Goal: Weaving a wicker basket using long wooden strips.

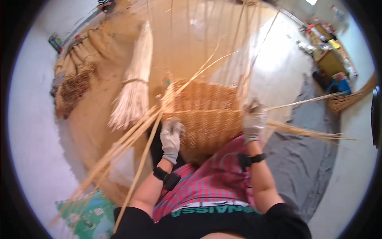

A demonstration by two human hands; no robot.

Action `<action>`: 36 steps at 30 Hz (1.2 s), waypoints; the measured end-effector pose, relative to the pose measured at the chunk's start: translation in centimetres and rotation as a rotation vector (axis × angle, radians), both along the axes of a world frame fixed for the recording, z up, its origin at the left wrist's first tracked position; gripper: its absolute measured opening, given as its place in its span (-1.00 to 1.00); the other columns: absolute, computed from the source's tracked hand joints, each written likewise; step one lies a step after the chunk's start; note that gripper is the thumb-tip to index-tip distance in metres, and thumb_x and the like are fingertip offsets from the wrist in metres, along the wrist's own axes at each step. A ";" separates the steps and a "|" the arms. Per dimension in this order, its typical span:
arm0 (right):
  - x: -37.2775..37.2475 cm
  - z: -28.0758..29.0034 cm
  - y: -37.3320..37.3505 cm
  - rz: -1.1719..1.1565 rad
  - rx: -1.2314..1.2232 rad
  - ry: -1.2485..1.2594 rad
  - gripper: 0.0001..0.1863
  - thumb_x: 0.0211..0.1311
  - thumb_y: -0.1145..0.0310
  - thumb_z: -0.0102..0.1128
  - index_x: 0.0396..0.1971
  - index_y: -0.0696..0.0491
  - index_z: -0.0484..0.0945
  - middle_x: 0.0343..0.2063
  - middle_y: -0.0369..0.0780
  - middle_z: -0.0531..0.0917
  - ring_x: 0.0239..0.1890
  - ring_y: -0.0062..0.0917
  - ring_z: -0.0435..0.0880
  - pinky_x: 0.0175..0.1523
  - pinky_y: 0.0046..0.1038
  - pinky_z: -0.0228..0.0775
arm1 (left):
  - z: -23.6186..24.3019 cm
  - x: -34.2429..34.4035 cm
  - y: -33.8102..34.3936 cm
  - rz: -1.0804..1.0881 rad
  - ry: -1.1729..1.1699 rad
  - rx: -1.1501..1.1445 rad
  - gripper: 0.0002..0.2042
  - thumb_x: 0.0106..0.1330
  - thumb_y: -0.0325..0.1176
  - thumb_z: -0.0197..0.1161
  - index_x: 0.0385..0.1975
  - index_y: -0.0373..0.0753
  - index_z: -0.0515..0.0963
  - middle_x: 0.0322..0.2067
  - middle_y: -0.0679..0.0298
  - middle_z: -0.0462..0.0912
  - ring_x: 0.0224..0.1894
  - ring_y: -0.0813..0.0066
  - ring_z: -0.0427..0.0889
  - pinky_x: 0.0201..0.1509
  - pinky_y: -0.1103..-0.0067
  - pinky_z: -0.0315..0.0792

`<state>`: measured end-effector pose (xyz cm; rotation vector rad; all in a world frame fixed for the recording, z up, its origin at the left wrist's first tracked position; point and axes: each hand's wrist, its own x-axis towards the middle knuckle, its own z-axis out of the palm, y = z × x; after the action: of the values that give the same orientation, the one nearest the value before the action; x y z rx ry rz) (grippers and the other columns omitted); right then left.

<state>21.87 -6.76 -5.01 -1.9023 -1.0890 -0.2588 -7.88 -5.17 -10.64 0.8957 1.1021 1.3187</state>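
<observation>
A partly woven wicker basket (211,126) rests against my lap, its long unwoven strands sticking out at the sides and up from the far edge. My left hand (172,134), in a pale glove, is closed on the basket's near left corner. Just above it, a bundle of strands (135,129) slants down to the lower left. At the right corner my gloved right hand (254,119) has its fingers curled together, and a thin wicker strand (300,102) runs out from it to the right. Blur hides the exact fingertips of this hand.
A tied bundle of pale canes (136,79) lies on the floor to the left. Farther left stand several brown bundles (81,59). Grey cloth (296,171) spreads at the right, near more wicker (350,99) and assorted clutter (330,59). A green patterned mat (93,215) lies lower left.
</observation>
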 end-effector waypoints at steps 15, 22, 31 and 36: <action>-26.7 3.9 -2.6 1.596 0.147 0.151 -0.45 0.06 0.30 0.45 0.12 0.00 0.57 0.10 -0.11 0.59 0.19 -0.12 0.53 0.28 -0.14 0.41 | 0.9 -9.7 -3.0 -0.007 -0.113 0.224 -0.46 0.54 0.02 0.07 0.33 -0.23 0.33 0.06 0.11 0.63 -0.01 0.31 0.66 0.11 0.33 0.54; -24.6 5.0 -3.0 1.798 -0.032 -0.105 -0.68 0.09 0.05 0.39 -0.32 -0.02 0.66 -0.21 -0.19 0.71 0.00 -0.26 0.66 0.09 -0.19 0.49 | 4.3 -10.2 -1.3 -0.187 0.401 -0.003 -0.48 0.45 -0.33 0.29 0.36 -0.21 0.33 -0.40 0.34 0.64 -0.42 0.65 0.60 -0.35 0.64 0.56; -9.2 -0.5 1.3 1.266 0.228 0.707 -0.58 0.31 -0.09 0.21 -0.39 0.01 0.58 -0.58 -0.24 0.60 -0.46 -0.37 0.66 -0.17 -0.27 0.57 | 6.1 -8.4 2.5 0.053 0.204 0.104 -0.51 0.53 0.14 0.00 -0.33 -0.22 0.55 -0.73 0.36 0.44 -0.76 0.66 0.38 -0.72 0.70 0.28; -5.9 -5.3 4.4 1.115 0.234 1.250 -0.69 0.50 0.08 0.13 -0.21 0.06 0.59 -0.40 -0.35 0.63 -0.33 -0.61 0.62 -0.06 -0.44 0.55 | -1.6 -6.9 -0.9 0.067 0.180 0.192 -0.40 0.54 0.21 -0.09 0.04 -0.31 0.52 -0.36 0.12 0.68 -0.34 0.40 0.69 -0.21 0.48 0.62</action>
<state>15.97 -2.32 -10.36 -0.6847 -0.9270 1.1991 -14.78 -6.07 -12.29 1.1460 1.1652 1.4390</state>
